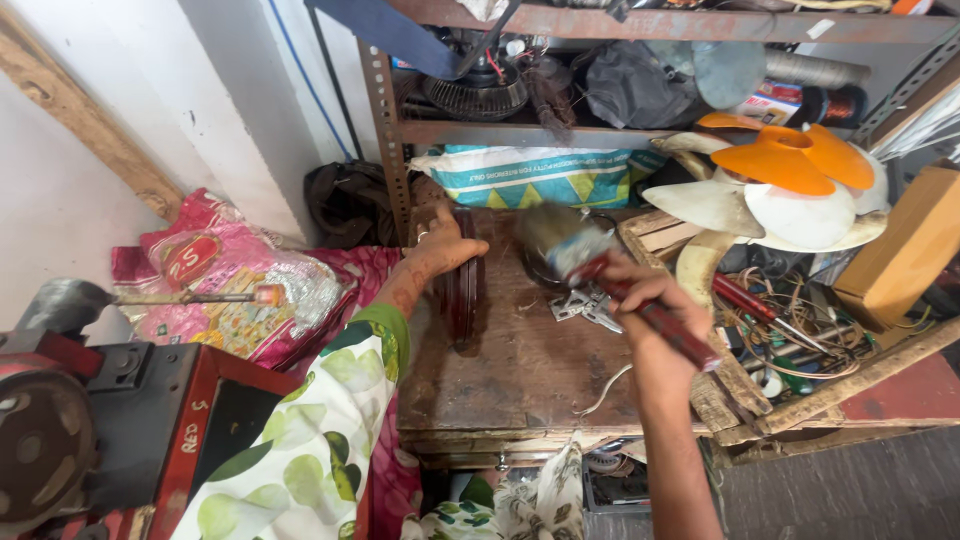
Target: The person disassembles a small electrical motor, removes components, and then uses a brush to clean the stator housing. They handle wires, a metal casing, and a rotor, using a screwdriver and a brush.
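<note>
My left hand (pixel 440 250) grips the top of a dark reddish ring-shaped metal part (pixel 464 290) that stands on edge on a worn wooden work surface (pixel 520 370). My right hand (pixel 640 300) is closed around the red handle of a hammer (pixel 600 270). Its blurred metal head (pixel 552 236) is raised just right of the ring. Small bright metal pieces (pixel 585 305) lie on the wood under the hammer. My left sleeve is white with green leaf shapes.
A red machine with a lever (pixel 110 410) stands at left. Pink printed bags (pixel 225 285) lie behind it. A metal rack (pixel 560 90) holds a fan guard, sacks and wire spools. Orange and white fan blades (pixel 790 185), screwdrivers (pixel 760 305) and wires fill a crate at right.
</note>
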Action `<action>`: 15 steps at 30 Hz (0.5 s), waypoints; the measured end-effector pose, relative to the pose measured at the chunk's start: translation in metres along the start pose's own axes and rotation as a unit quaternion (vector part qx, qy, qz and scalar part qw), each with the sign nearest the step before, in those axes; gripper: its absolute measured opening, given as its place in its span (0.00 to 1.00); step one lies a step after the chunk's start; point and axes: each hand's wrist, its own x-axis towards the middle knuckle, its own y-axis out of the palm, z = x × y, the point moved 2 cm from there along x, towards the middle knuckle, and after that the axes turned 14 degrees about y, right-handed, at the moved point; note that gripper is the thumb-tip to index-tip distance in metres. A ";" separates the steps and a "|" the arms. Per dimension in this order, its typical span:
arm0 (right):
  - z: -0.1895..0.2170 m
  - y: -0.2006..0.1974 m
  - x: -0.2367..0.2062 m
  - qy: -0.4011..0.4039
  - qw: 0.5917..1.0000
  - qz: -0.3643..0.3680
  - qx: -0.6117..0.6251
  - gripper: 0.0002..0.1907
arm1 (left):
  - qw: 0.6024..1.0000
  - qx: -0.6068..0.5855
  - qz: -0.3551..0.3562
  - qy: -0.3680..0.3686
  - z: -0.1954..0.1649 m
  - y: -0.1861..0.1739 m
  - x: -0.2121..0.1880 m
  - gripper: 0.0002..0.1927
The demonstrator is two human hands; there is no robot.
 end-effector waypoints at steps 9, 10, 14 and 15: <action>-0.081 0.054 0.024 -0.017 0.999 0.041 -0.011 0.12 | 0.960 0.097 0.224 0.139 0.015 -0.020 -0.007 0.41; -0.099 0.056 0.017 -0.022 0.997 0.032 -0.060 0.12 | 0.965 0.096 0.206 0.131 0.015 -0.023 -0.009 0.40; -0.154 0.040 -0.015 0.142 0.935 0.103 -0.308 0.11 | 0.964 0.140 0.178 0.140 0.008 -0.039 -0.009 0.40; -0.157 0.035 -0.025 0.129 0.945 0.075 -0.291 0.10 | 0.957 0.157 0.193 0.149 0.005 -0.037 -0.013 0.40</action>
